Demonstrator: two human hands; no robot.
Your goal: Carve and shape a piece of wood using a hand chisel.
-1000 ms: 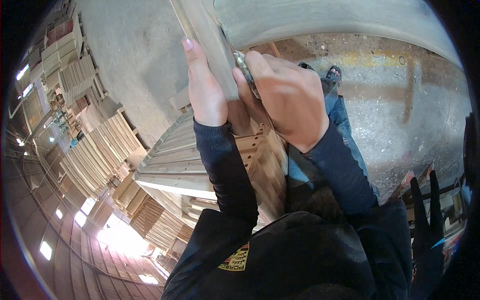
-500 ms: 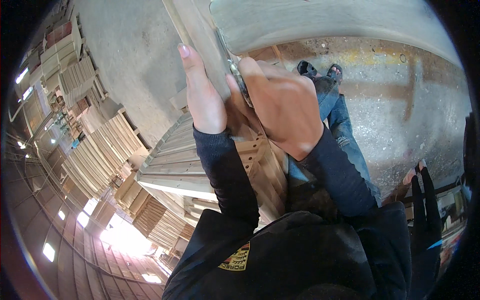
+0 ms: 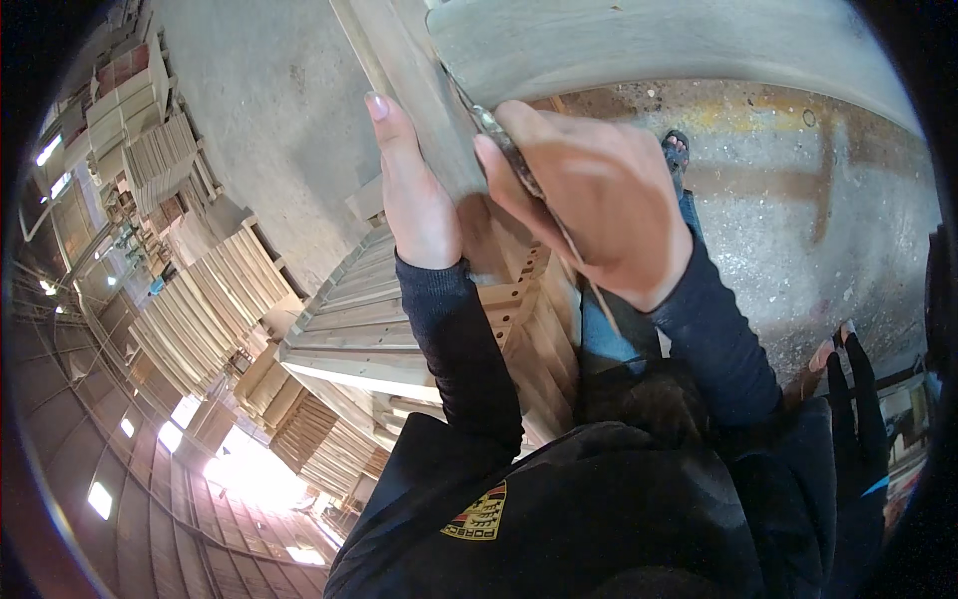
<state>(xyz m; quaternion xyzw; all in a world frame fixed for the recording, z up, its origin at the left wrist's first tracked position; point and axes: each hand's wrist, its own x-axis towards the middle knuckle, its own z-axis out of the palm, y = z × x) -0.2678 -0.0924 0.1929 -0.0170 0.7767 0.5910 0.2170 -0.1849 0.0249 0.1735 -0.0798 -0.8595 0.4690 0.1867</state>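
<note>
My left hand [image 3: 421, 205] lies against a pale wooden board [image 3: 404, 65], one digit stretched straight up along it. Its other fingers are mostly hidden. Just to the right, my right hand [image 3: 609, 195] is closed around a thin, dark, worn hand tool [image 3: 511, 152]. The narrow tip of that tool meets the seam between the board and a wide greyish panel [image 3: 639, 45], while a slender tail end sticks out below my palm. Whether the tool is a brush, a scraper or a blade I cannot make out. Under my wrists are wooden pieces with drilled holes [image 3: 514, 295].
Slatted wood [image 3: 349, 314] is piled beside my left forearm. Further left stand several stacks of cut boards [image 3: 205, 299] on the concrete floor [image 3: 269, 110]. Someone's dark-clad legs [image 3: 858, 419] show at the lower right. One of my sandaled feet [image 3: 676, 150] is below the panel.
My right hand has shifted right and toward me with the tool, baring more of its shaft and tail end. The left hand has stayed nearly in place.
</note>
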